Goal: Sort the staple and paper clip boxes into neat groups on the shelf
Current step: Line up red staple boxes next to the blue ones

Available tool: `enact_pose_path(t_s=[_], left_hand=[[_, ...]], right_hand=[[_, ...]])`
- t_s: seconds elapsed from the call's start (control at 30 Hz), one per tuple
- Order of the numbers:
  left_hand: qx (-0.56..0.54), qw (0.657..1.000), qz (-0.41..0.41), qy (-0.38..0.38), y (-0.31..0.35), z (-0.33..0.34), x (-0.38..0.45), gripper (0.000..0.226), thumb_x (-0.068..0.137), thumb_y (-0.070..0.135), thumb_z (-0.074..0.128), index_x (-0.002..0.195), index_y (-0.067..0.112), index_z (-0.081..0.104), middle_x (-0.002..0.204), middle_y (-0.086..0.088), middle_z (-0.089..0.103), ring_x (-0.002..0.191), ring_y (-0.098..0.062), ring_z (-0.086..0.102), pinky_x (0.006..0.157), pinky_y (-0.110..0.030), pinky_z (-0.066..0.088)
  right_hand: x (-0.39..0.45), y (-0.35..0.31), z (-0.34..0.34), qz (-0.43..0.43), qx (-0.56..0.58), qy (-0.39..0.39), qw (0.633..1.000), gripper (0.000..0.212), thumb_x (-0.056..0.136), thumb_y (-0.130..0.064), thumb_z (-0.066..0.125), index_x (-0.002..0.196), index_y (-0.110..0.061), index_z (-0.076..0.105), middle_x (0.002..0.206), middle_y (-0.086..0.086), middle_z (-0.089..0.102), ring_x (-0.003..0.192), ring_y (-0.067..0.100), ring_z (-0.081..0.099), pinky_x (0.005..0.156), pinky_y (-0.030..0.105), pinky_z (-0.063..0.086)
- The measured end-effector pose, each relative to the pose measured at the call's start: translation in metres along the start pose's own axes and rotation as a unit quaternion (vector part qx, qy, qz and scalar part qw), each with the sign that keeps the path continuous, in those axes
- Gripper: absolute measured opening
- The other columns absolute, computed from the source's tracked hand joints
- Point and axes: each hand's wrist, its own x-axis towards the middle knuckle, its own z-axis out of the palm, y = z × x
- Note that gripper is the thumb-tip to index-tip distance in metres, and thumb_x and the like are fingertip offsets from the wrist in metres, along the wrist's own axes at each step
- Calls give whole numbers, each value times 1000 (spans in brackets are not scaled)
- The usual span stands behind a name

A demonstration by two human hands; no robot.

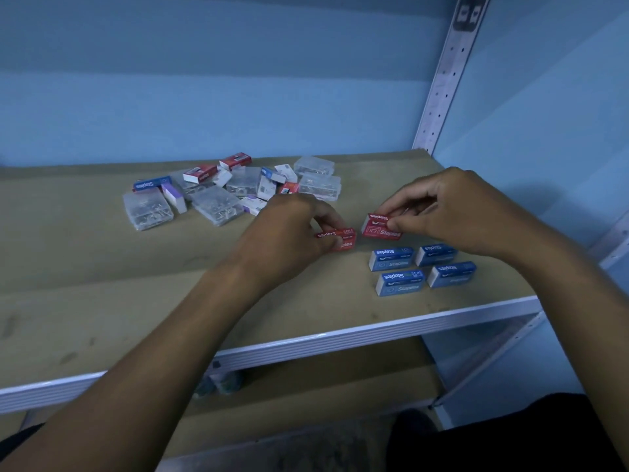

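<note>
The left hand point(289, 229) pinches a red box point(340, 238) of staples between thumb and fingers, holding it at the shelf point(102, 284) surface near the middle. Just beside it, at 3 o'clock, the right hand point(439, 209) grips a second red box point(381, 228), fingers curled round its far edge and thumb on the near side; this box is tilted, its front face showing "Staples". The two red boxes are close but apart.

At 5 o'clock from the right-hand box sit four blue boxes point(422, 269) in a tidy two-by-two block near the shelf's front right edge, each a little apart from its neighbour.

At 10 o'clock from the hands lies a mixed pile point(231, 190) toward the back of the shelf: clear plastic cases point(148, 207) of paper clips, more red boxes point(235, 161), one blue box point(151, 183) at the pile's left, and some white-and-purple boxes point(175, 197), overlapping and lying at odd angles.

A perforated metal upright point(442, 80) rises at the shelf's back right corner, at 1 o'clock.
</note>
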Motion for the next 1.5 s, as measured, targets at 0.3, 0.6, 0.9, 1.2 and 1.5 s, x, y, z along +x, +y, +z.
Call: enact_pose_path(t_s=[0.3,0.6,0.9,1.2,1.5], left_hand=[[8,1000,-18,-19,-3,-33,-41,18,77,28,79,94,30,77,84,15,69,70,2,61,65,-16,49],[-10,998,-41,-38,-1,-46,-65,17,75,27,81,91,32,76,84,18,69,70,-3,65,68,-24,55],[-5,997,-49,-62,2,-43,-74,17,77,29,79,93,33,76,86,17,68,71,-2,64,69,-24,53],[-1,995,-59,-78,1,-43,-75,18,78,32,79,96,35,75,88,20,67,74,0,63,69,-24,55],[-13,994,-56,-91,1,-46,-74,19,77,29,79,96,33,75,89,20,67,73,-3,64,69,-24,55]], right_hand=[[-9,-25,21,-61,-36,-55,996,18,82,-25,81,98,-33,81,84,-20,75,80,-7,67,67,3,44],[-22,-41,28,-76,-43,-106,991,18,82,-21,79,94,-35,81,83,-19,75,78,-6,66,67,4,44],[-27,-45,30,-77,-65,-143,985,20,82,-19,78,93,-35,81,83,-21,75,80,-7,67,74,11,50],[-26,-45,31,-76,-68,-152,983,20,81,-18,79,94,-33,81,82,-19,76,79,-7,67,74,11,51],[-25,-41,25,-58,-34,-137,988,11,85,-36,77,95,-40,79,89,-28,74,87,-12,66,74,6,49]])
